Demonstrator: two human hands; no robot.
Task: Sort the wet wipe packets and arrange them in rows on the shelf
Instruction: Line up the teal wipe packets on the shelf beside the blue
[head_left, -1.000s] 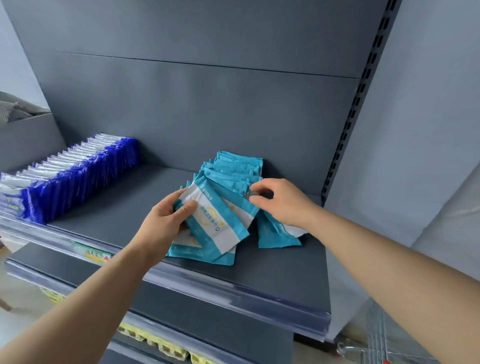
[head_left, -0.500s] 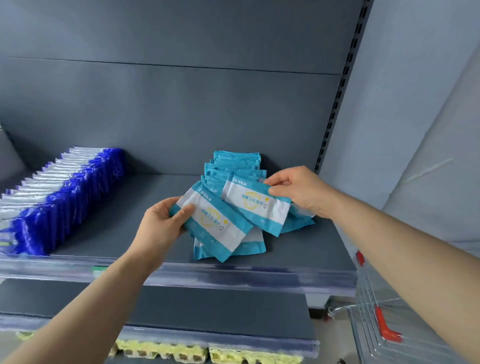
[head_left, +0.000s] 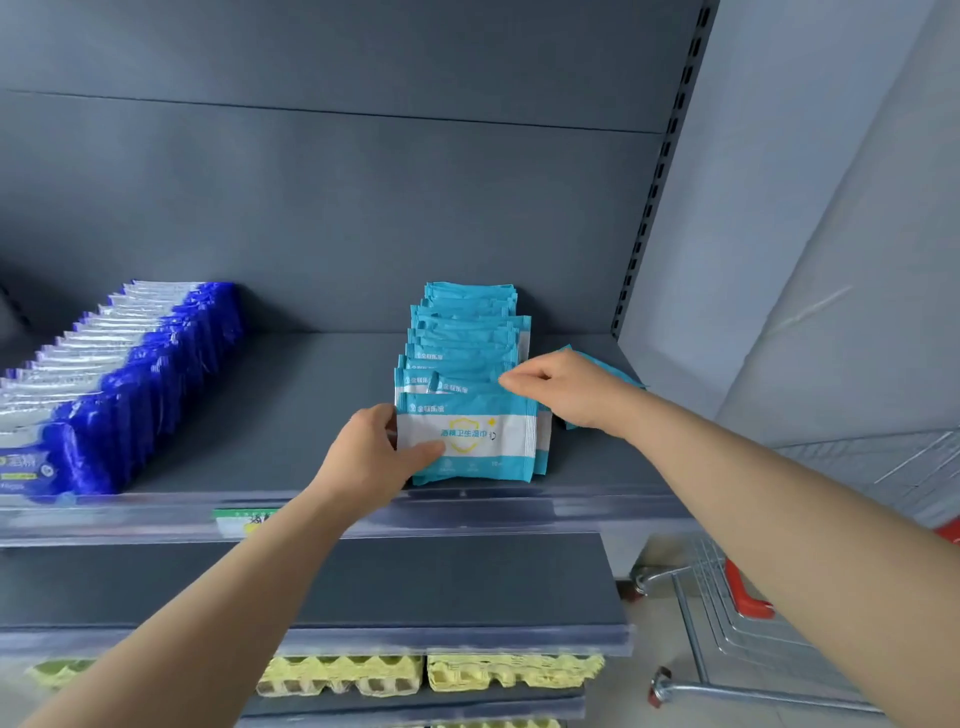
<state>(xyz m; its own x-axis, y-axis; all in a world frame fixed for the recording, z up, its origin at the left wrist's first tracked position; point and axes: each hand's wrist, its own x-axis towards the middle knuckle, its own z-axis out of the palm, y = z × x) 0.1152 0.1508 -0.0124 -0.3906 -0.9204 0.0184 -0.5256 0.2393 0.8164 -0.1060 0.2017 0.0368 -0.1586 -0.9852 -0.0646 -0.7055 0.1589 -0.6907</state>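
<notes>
Packets that were lying fanned and loose half a second ago are now standing squared up as one teal row running from the shelf front toward the back wall. The left hand is closing its grip on the front teal packet, thumb across its white face, pressing it upright against the ones behind. The right hand is pinching narrowly at the top right corner of the row, and I cannot tell whether it is holding a packet or only nudging. Behind that hand, a few stray teal packets are lying flat, still unsorted. To the left, well apart, the blue row is sitting finished. Judging by this, the teal row is nearly done, with only the strays left to add.
</notes>
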